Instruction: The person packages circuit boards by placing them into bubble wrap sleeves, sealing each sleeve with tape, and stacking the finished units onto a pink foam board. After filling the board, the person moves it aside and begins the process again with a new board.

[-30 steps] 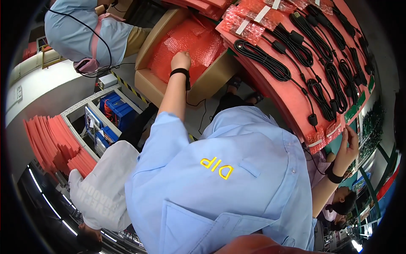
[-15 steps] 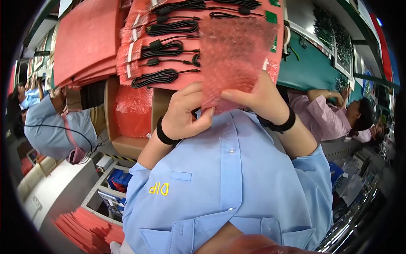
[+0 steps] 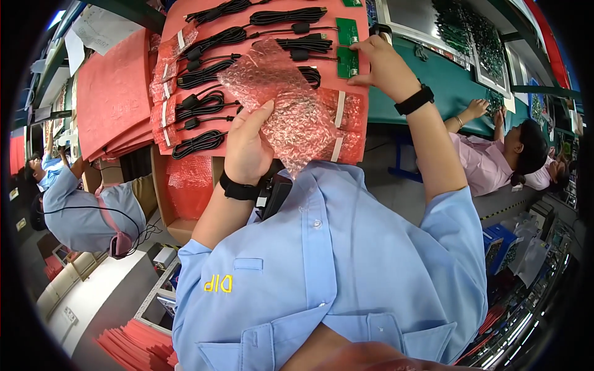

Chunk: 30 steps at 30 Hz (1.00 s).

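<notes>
My left hand point(image 3: 249, 147) pinches a clear bubble-wrap bag point(image 3: 294, 120) between thumb and fingers, with the bag raised over the red foam sheet. At the sheet's right edge, my right hand point(image 3: 391, 68) has thumb and forefinger at opposite edges of a small green circuit board point(image 3: 348, 62), which lies on the foam. A second green board point(image 3: 346, 31) lies just beyond it. Several coiled black cables point(image 3: 207, 74) with thick cylindrical blocks lie in rows. The bag hides part of some cables. Bubble-wrap bags point(image 3: 350, 111) with white strips rest near the right edge.
Red foam sheets point(image 3: 114, 93) are stacked at left. Below them stands a cardboard box point(image 3: 162, 185) with bubble wrap inside. A green-topped bench point(image 3: 396, 102) lies to the right, where a person in pink point(image 3: 482, 161) works. Another person in blue point(image 3: 90, 213) is at left.
My right hand has let go of the bubble-wrap bag and moved away and right to a green board. The left hand keeps the bag, now farther left and tilted.
</notes>
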Each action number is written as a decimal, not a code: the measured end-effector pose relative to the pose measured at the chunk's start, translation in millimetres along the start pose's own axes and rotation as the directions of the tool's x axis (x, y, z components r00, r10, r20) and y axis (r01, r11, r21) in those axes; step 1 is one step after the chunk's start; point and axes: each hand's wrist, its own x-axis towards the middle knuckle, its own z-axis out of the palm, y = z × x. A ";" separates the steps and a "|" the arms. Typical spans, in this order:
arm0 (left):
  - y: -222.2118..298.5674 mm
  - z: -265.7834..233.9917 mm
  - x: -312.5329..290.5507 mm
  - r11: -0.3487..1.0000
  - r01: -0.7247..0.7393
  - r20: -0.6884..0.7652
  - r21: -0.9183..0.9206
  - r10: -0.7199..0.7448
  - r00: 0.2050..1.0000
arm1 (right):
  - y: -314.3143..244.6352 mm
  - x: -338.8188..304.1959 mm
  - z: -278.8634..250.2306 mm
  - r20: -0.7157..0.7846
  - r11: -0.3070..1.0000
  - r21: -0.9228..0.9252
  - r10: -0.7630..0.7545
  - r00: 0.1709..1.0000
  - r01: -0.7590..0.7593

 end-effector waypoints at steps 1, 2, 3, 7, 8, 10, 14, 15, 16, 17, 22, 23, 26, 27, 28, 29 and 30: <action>0.7 2.2 -0.8 0.999 0.046 0.006 0.014 -0.046 0.999 | 9.5 0.4 3.5 0.013 0.997 -0.062 -0.039 0.999 0.040; 0.8 3.6 -2.1 0.996 0.083 0.004 0.027 -0.083 0.997 | 14.5 3.9 5.9 0.032 0.989 -0.118 -0.087 0.996 0.090; -0.8 4.1 -0.3 0.996 0.079 -0.002 0.029 -0.079 0.997 | 18.1 7.1 6.0 0.031 0.989 -0.112 -0.092 0.995 0.095; -14.9 6.7 13.9 0.865 0.480 0.116 0.145 -0.497 0.860 | 18.6 21.2 -6.9 0.123 0.993 -0.072 -0.085 0.989 0.094; -23.1 14.0 18.9 0.838 0.520 0.143 0.165 -0.542 0.828 | 17.6 28.2 -15.7 0.214 0.999 -0.023 -0.029 0.976 0.035; -35.4 24.5 32.1 0.812 0.556 0.164 0.179 -0.582 0.796 | 13.3 42.2 -36.3 0.400 0.994 0.055 0.065 0.914 -0.095; -45.8 27.8 64.6 0.834 0.435 0.062 0.339 -0.482 0.874 | -32.8 58.0 -75.0 0.487 0.996 0.055 0.032 0.873 -0.067; -48.0 23.8 70.3 0.877 0.421 0.138 0.230 -0.458 0.878 | -36.3 51.6 -75.5 0.487 0.996 0.053 0.031 0.873 -0.065; -49.9 19.4 74.6 0.906 0.407 0.209 0.116 -0.423 0.882 | -39.1 43.1 -72.4 0.461 0.999 0.034 -0.009 0.888 -0.008; -51.4 20.3 75.6 0.916 0.401 0.279 -0.002 -0.384 0.880 | -39.2 32.5 -68.1 0.436 0.999 0.009 -0.042 0.899 0.042; -38.7 30.4 72.1 0.833 0.550 0.339 -0.069 -0.499 0.798 | -31.2 14.1 -55.3 0.327 0.988 -0.003 -0.143 0.934 0.152; -38.5 32.1 72.6 0.843 0.532 0.353 -0.078 -0.475 0.806 | -31.0 13.2 -55.3 0.332 0.989 -0.002 -0.140 0.933 0.150; -40.3 30.7 78.7 0.859 0.502 0.382 -0.095 -0.435 0.816 | -31.0 13.6 -56.4 0.376 0.994 -0.001 -0.097 0.922 0.105; -42.8 25.2 83.3 0.860 0.508 0.370 -0.036 -0.461 0.807 | -28.8 11.4 -56.8 0.378 0.995 -0.002 -0.090 0.921 0.099; -45.0 20.9 87.0 0.858 0.514 0.357 0.022 -0.487 0.797 | -25.6 8.7 -57.3 0.344 0.993 0.045 -0.117 0.932 0.108; -48.1 17.8 88.7 0.852 0.518 0.344 0.081 -0.512 0.787 | -22.3 5.4 -58.2 0.307 0.989 0.091 -0.142 0.941 0.120; -48.6 19.2 88.1 0.852 0.518 0.344 0.078 -0.511 0.788 | -19.2 4.4 -58.6 0.270 0.981 0.138 -0.173 0.947 0.140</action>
